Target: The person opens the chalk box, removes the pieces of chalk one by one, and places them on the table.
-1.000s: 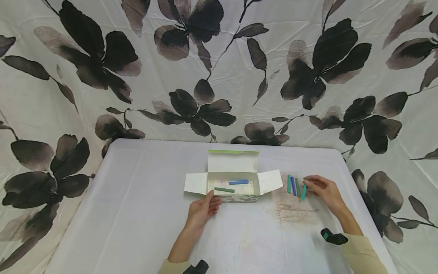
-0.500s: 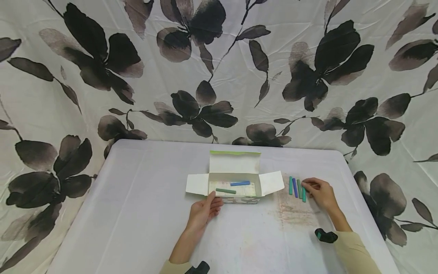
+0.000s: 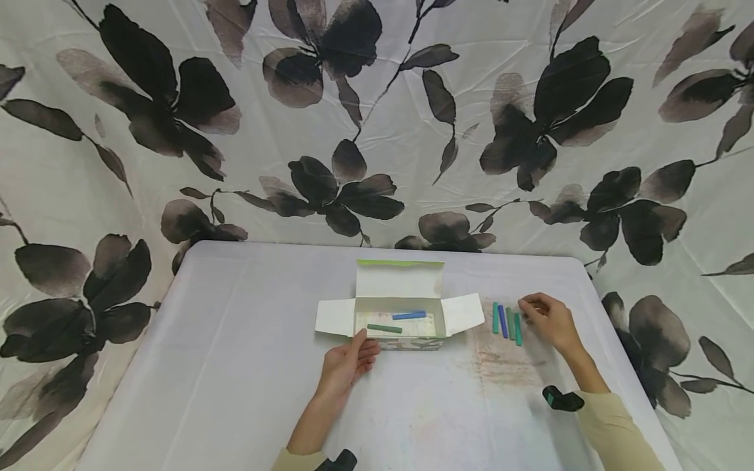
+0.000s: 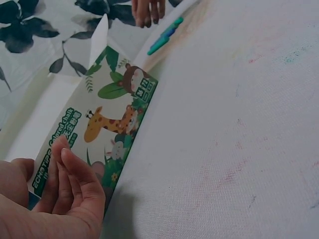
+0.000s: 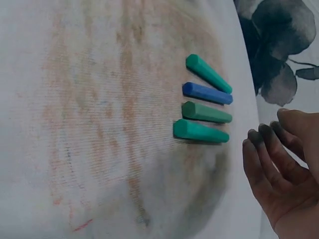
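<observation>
From the head view we see an open chalk box near the middle of the surface, toward its far edge, flaps spread. Inside lie a blue chalk stick and a dark green chalk stick. Our left hand rests against the box's near side, fingers loosely extended, gripping nothing. Our right hand sits toward the right edge, just beside four loose chalk sticks; its fingers look relaxed and empty.

The left wrist view shows the box's printed front with a giraffe and the left hand's fingers laid straight along it.

In the right wrist view the four sticks lie side by side, three green and one blue, on a rust-smudged patch; the right hand's dusty fingertips hover near them, apart, holding none.

We judge two sticks boxed and four left outside.
</observation>
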